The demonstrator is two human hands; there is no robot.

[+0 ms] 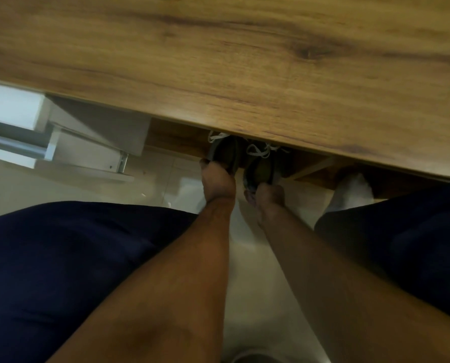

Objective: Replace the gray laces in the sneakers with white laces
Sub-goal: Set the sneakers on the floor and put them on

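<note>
The wooden table point(244, 61) fills the upper frame. Just under its edge at centre, the left hand point(218, 184) grips one sneaker point(225, 153) by its heel, and the right hand point(269, 196) another sneaker point(261, 170), probably for carrying. Both are dark grey, with pale laces point(260, 150).

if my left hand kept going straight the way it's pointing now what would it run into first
Your left hand already grips the heel of the left sneaker. Pushed further forward, it would probably go under the wooden table; what lies beyond is hidden.
</note>
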